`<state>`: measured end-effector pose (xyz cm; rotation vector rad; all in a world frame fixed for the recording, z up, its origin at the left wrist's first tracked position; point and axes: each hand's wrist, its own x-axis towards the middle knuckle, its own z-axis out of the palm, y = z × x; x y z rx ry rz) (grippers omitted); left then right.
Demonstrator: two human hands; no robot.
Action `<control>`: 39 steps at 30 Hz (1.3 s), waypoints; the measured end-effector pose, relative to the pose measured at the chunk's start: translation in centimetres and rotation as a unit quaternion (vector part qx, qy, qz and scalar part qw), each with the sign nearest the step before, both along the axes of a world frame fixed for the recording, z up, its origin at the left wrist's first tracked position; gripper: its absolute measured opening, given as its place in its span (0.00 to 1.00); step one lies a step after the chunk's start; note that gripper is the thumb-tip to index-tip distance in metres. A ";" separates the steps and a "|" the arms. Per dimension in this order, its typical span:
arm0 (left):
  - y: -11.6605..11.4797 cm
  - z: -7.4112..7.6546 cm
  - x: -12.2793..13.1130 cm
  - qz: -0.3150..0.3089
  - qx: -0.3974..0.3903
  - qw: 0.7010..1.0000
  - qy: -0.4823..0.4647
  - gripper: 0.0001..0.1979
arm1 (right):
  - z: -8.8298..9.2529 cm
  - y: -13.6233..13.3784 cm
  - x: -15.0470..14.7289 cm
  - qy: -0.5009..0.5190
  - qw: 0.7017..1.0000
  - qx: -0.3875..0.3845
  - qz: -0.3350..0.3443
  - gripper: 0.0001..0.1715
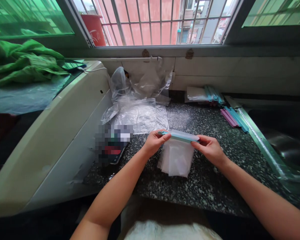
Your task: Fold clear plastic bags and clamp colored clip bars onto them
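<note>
Left hand [155,143] and right hand [210,150] bare; left forearm [126,181] and right forearm [257,190] likewise uncovered. Whitish, softly creased cloth garment [172,232] at lower edge, upper part shadowed; cut unclear.

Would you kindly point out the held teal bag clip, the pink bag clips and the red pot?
Held teal bag clip [181,137]: head view, middle of its long bar.
Pink bag clips [229,118]: head view, middle of the bundle.
Red pot [93,29]: head view, its side wall.
</note>
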<state>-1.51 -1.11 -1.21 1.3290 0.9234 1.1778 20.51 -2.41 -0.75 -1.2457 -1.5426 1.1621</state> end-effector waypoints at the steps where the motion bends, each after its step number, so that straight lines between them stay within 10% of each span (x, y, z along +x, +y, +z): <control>1: 0.0 0.0 0.0 0.001 0.001 1.000 0.000 0.18 | 0.0 0.0 0.0 -0.001 1.000 0.001 0.000 0.18; 10: 0.1 -0.2 0.2 0.019 -0.024 0.999 0.014 0.20 | -0.5 0.4 -0.1 0.003 1.000 -0.003 0.001 0.17; 21: 0.3 -1.2 0.1 -0.127 -0.151 0.972 0.129 0.15 | -0.4 0.9 0.5 0.010 0.993 0.043 -0.108 0.15; 39: 0.1 -0.4 -0.1 -0.182 -0.085 0.971 0.133 0.15 | 0.0 1.1 0.6 0.049 0.986 0.059 -0.151 0.20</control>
